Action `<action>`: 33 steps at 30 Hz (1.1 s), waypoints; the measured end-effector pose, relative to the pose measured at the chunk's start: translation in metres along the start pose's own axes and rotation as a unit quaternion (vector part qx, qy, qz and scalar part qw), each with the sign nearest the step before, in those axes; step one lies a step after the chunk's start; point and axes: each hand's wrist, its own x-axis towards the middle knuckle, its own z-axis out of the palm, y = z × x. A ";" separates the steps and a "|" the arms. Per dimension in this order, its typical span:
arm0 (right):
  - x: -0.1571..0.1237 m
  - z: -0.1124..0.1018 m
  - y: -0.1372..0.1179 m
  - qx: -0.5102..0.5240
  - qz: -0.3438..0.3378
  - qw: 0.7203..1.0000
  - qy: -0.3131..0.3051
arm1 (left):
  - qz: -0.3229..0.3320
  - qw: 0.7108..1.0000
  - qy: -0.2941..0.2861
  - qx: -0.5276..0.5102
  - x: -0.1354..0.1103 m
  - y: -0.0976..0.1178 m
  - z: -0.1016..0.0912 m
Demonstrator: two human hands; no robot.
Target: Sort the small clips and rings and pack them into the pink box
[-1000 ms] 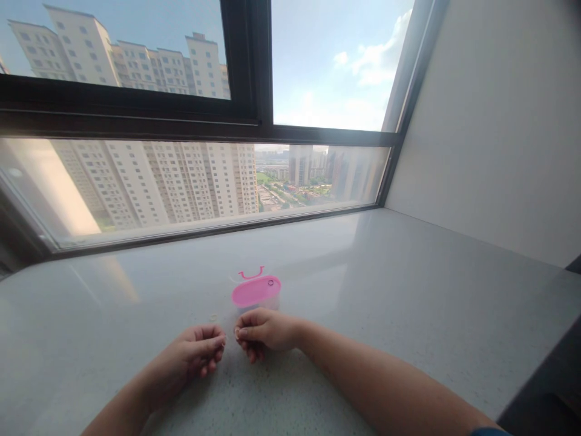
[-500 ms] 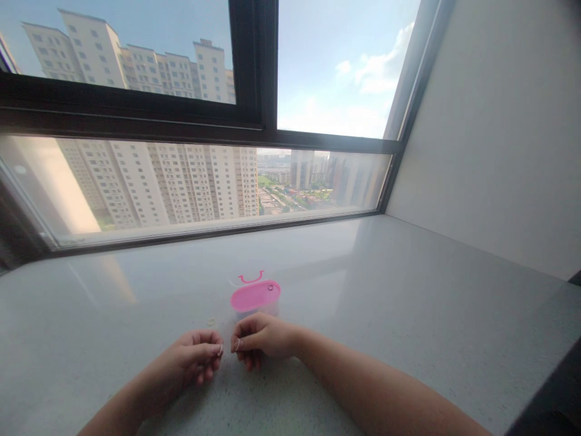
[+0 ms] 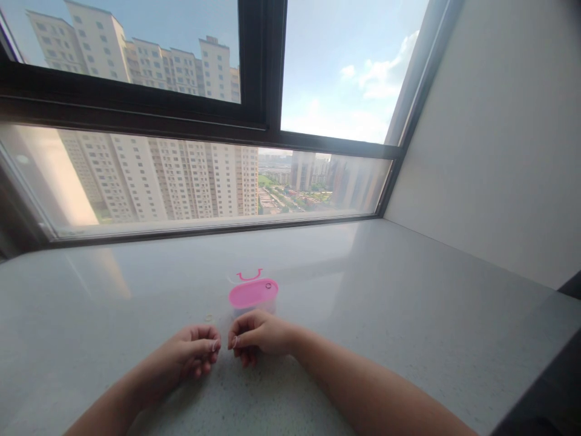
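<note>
Fists pinched just before the pink-lidded oval box [image 3: 253, 295]
Your left hand [image 3: 193, 351] and right hand [image 3: 256, 336] curl closed, fingertips nearly meeting; anything held is too small to tell. The glossy box stands on the speckled stone sill [image 3: 385, 303].

Daylit grey stone sill [image 3: 408, 290] below a black-framed window [image 3: 261, 91], white wall [image 3: 499, 121] right.

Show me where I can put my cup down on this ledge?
The pale speckled stone ledge is bare on the right, between the small oval box with a pink lid and the white wall. It's bare on the far left, up to the black window frame. The middle is crowded: left hand, right hand, box and a tiny clear ring.
</note>
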 end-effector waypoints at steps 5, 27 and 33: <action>0.001 -0.002 0.002 -0.003 -0.015 1.000 -0.011 | 0.004 1.000 -0.008 0.001 -0.001 0.000 0.000; 0.000 -0.001 0.001 -0.003 -0.019 1.000 -0.009 | 0.002 1.000 -0.017 0.005 -0.004 0.003 0.000; -0.001 0.001 -0.001 -0.001 -0.010 1.000 -0.001 | 0.010 0.999 -0.027 0.018 -0.003 0.001 -0.003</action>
